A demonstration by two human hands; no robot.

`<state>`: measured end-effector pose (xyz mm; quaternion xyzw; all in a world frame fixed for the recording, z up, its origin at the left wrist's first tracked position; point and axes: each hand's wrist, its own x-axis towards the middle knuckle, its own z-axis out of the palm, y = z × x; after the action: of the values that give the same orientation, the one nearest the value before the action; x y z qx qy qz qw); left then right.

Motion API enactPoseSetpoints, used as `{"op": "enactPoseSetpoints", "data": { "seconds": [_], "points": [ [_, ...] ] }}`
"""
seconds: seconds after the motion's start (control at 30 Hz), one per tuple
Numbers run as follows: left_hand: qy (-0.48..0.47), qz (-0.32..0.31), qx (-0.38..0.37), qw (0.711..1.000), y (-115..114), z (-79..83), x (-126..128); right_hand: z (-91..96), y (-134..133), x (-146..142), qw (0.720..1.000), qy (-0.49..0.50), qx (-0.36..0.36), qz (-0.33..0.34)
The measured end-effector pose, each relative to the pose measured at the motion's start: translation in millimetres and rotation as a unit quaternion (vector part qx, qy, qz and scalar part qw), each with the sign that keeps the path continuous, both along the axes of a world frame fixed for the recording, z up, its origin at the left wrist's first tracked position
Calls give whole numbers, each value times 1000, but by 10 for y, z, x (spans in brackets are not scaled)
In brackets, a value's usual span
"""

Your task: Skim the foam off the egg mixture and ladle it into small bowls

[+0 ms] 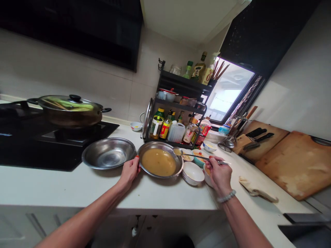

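Observation:
My left hand point(130, 171) is closed on the near left rim of a steel basin point(179, 169) holding a cloudy yellow-brown liquid point(158, 162). In my right hand point(219, 174) is a long-handled metal spoon point(190, 154). Its round end hangs over the right rim of the basin, level with the small bowls. An empty steel basin point(108, 154) stands just left of my left hand. Beneath the spoon's handle sits a white bowl point(193, 173), and another bowl point(207, 177) is partly hidden behind my right hand.
A lidded pot point(72, 112) stands on the black cooktop point(33, 151) at left. Behind the basins rises a black rack point(181, 100) with several bottles. To the right are a knife block point(241, 142), cutting boards point(297, 165) and a beige cloth point(256, 191) on the counter.

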<state>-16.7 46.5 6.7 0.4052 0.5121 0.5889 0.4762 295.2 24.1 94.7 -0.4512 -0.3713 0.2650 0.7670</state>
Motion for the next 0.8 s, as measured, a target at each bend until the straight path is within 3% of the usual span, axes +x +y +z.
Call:
{"op": "enactPoseSetpoints", "data": {
  "seconds": [0.13, 0.27, 0.4, 0.63, 0.8],
  "points": [
    [0, 3, 1, 1000, -8, 11, 7, 38, 94, 141, 996, -46, 25, -73],
    [-1, 7, -2, 1000, 6, -12, 6, -9, 114, 205, 986, -125, 5, -111],
    [-1, 7, -5, 1000, 21, -27, 3, -105, 33, 191, 967, -235, -2, -99],
    [0, 6, 5, 1000, 26, -42, 1, -107, -152, 45, 925, -360, 105, -54],
    [6, 9, 0, 1000, 25, -49, -4, -103, -249, -217, 949, -306, 78, 5]
  ]
}}
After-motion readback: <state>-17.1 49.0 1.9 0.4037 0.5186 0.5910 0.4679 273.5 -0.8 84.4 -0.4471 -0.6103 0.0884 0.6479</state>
